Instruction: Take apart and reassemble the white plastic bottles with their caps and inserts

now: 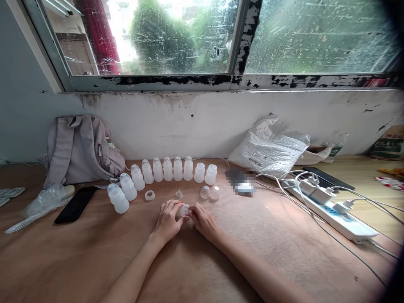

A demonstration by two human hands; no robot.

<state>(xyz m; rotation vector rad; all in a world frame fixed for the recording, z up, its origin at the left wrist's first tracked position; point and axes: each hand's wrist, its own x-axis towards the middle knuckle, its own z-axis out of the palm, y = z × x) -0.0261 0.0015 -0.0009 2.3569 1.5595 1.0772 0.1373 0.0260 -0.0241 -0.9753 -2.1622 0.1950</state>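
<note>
Between my hands is a small clear-white bottle collar ring [184, 210], with what may be a nipple in it; the fingers partly cover it. My left hand [169, 219] grips its left side, and my right hand [202, 219] pinches it from the right. Just beyond my fingers a clear nipple [179, 193] stands on the table. Another white collar ring [150, 195] lies to the left. Two clear dome caps [210, 192] sit to the right, in front of two uncapped baby bottles [205, 173]. Several capped frosted baby bottles [158, 170] form a curved row behind.
On the left are a grey backpack [75, 147], a black phone [76, 205] and a clear plastic bag [46, 204]. A silvery plastic bag [271, 143] leans against the wall. A power strip [341, 216] with plugs and trailing white cables lies on the right.
</note>
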